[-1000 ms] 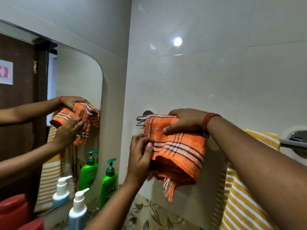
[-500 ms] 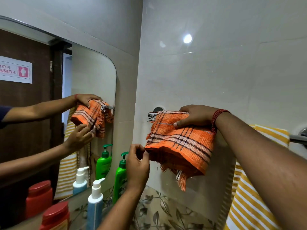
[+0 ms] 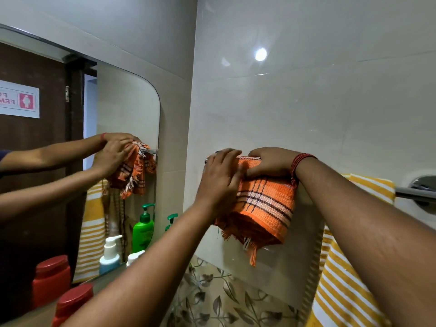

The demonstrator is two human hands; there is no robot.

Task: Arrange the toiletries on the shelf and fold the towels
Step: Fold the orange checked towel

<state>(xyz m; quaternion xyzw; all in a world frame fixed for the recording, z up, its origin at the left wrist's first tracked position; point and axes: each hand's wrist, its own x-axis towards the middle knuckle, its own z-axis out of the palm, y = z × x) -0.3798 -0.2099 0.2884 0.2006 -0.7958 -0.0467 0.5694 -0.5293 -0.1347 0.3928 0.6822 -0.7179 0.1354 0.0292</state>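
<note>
A folded orange plaid towel (image 3: 265, 210) with a fringe hangs over the left end of a chrome towel rail (image 3: 415, 193) on the tiled wall. My right hand (image 3: 271, 162) presses flat on the towel's top where it bends over the rail. My left hand (image 3: 220, 180) lies against the towel's upper left edge, fingers spread along the top. A yellow and white striped towel (image 3: 339, 274) hangs on the same rail to the right, partly behind my right forearm.
A mirror (image 3: 122, 114) on the left wall reflects both hands and the towels. On the counter below stand a red-capped bottle (image 3: 73, 303), a white pump bottle (image 3: 135, 257) and a green pump bottle (image 3: 171, 220), mostly hidden by my left arm. Leaf-patterned tiles (image 3: 212, 298) run below the rail.
My left hand has risen from the towel's lower left corner to its top edge beside my right hand. The right hand stays on top of the towel.
</note>
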